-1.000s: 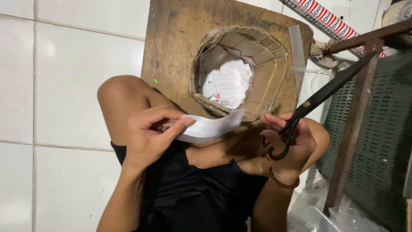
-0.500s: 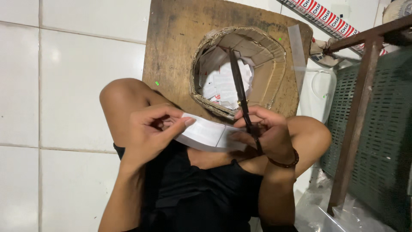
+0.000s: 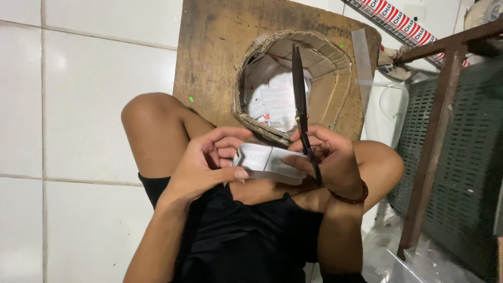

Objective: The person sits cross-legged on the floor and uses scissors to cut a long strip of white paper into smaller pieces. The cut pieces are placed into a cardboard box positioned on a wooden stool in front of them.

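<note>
The white paper strip (image 3: 270,161) sits between your two hands, just above your lap, in front of the cardboard bin. Your left hand (image 3: 207,162) pinches its left end, thumb on top, fingers curled under. Your right hand (image 3: 327,157) holds the right end and also the black scissors (image 3: 301,99), grip closed round the handles; blades pressed together and pointing up over the bin mouth, so no cut is under way at this instant. Progress, judged from what lies about: the round cardboard bin (image 3: 293,86) already has a heap of white paper pieces (image 3: 275,99) with small red marks inside, so a good share looks done; the strip in hand is uncut and whole as far as you can tell. The bin rests on a worn brown wooden board (image 3: 209,63) on the white tiled floor (image 3: 78,105). Upper right, a long red-and-white printed package (image 3: 403,23) lies slanted behind a rusty metal frame (image 3: 437,126); a grey-green plastic crate (image 3: 466,157) stands right of it; clear plastic bags (image 3: 398,257) below.
</note>
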